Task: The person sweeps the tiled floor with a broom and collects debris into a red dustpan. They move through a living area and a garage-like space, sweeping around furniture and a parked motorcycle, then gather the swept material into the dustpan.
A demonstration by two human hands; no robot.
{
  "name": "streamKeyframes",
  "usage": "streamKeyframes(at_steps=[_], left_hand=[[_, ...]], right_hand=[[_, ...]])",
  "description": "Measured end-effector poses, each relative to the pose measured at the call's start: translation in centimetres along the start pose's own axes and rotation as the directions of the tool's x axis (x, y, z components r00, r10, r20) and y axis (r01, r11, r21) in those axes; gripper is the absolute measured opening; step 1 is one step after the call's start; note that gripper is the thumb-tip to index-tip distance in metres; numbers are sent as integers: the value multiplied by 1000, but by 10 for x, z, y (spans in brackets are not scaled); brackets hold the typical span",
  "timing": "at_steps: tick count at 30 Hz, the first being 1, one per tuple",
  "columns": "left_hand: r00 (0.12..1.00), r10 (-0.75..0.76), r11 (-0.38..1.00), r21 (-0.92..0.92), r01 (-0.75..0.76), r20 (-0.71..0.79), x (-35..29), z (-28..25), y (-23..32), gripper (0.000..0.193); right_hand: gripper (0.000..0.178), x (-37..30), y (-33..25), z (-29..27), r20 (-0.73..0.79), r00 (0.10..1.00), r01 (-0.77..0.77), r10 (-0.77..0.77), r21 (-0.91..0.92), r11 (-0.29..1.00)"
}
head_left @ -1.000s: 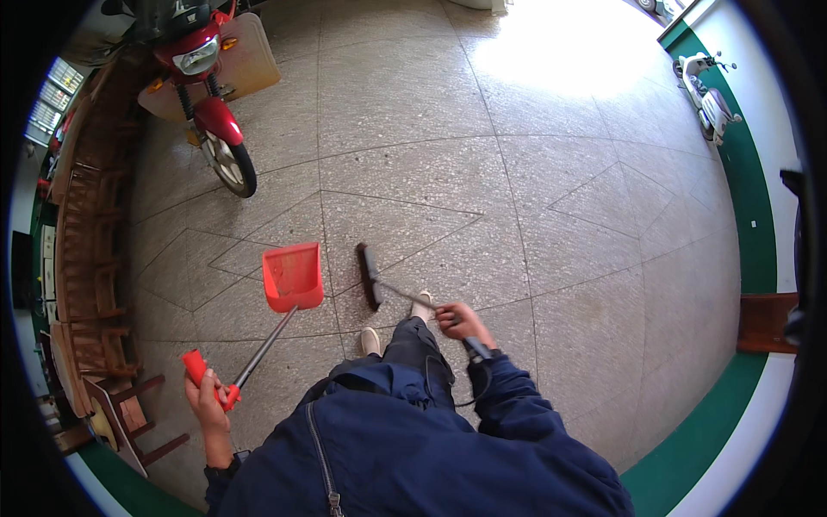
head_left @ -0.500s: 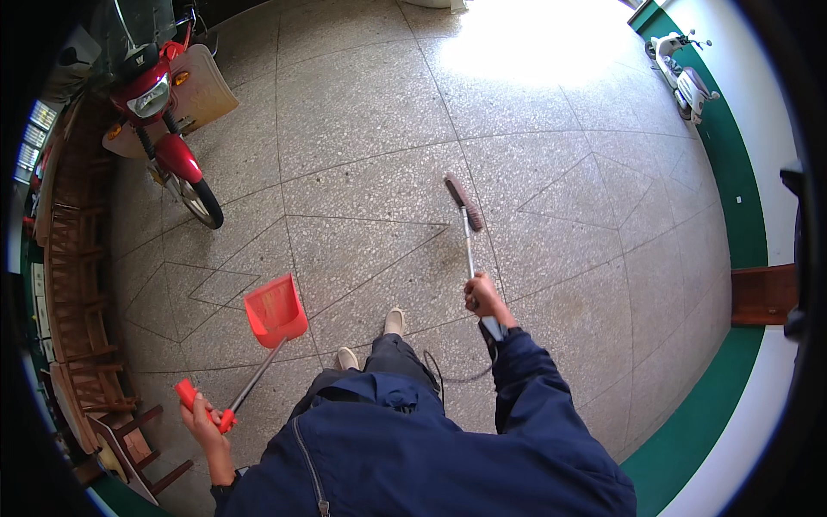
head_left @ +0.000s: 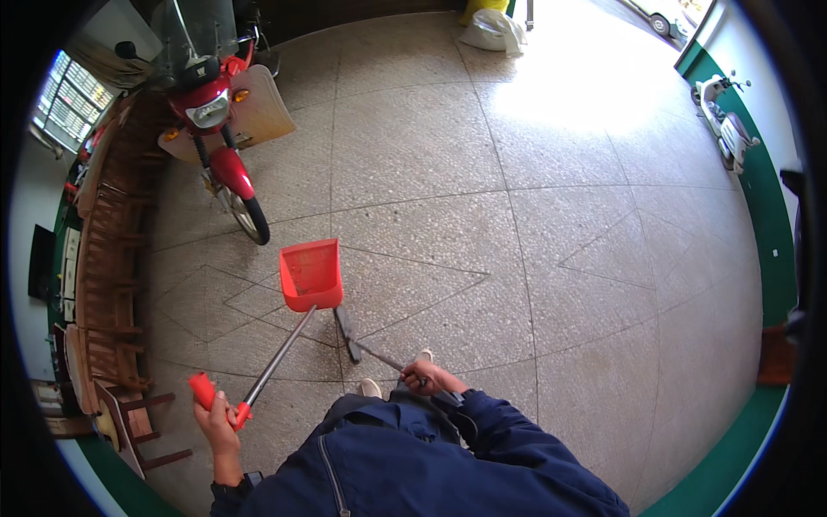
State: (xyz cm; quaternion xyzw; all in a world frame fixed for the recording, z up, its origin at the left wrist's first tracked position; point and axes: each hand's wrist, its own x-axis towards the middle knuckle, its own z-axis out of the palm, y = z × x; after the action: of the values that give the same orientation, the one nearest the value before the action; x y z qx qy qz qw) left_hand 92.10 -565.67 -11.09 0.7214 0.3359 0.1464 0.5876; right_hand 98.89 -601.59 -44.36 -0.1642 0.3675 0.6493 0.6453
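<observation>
A red long-handled dustpan (head_left: 312,274) is at the left of centre, its open mouth facing away from me. My left hand (head_left: 219,420) is closed around its red grip, low on the left. Some dark debris seems to lie inside the pan. My right hand (head_left: 422,377) grips the handle of a broom (head_left: 347,336) just in front of my body. The broom's dark, narrow head is right beside the dustpan's near right side. Whether the two touch, I cannot tell. My shoes (head_left: 370,388) show close behind the broom.
A red motorcycle (head_left: 231,172) stands at the far left. Wooden chairs (head_left: 110,297) line the left wall. White sack (head_left: 494,33) lies at the back; a white scooter (head_left: 725,122) stands by the right wall. Speckled stone floor (head_left: 594,345) stretches between them.
My right hand has swung the broom left and nearer to me, from the floor ahead to beside the dustpan. The dustpan remains in my left hand. The view has tilted up and turned left.
</observation>
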Motion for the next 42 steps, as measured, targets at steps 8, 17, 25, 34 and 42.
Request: streamKeyframes(at_steps=[8, 17, 25, 34, 42], left_hand=[[997, -20, 999, -46, 16, -73, -10, -5, 3, 24], [991, -125, 992, 17, 126, -56, 11, 5, -18, 23], [986, -163, 986, 19, 163, -24, 68, 36, -28, 19], [991, -112, 993, -38, 115, 74, 173, 93, 3, 27], [995, -33, 994, -101, 43, 97, 244, 88, 38, 28]], right_hand=[[13, 11, -75, -35, -174, 973, 192, -152, 238, 952], [22, -183, -150, -137, -263, 848, 527, -459, 501, 686], [5, -156, -133, -88, -587, 405, 796, -701, -150, 586], [16, -89, -102, 40, -285, 803, 566, -524, 88, 820], [12, 31, -183, 134, -66, 994, 84, -90, -88, 993]])
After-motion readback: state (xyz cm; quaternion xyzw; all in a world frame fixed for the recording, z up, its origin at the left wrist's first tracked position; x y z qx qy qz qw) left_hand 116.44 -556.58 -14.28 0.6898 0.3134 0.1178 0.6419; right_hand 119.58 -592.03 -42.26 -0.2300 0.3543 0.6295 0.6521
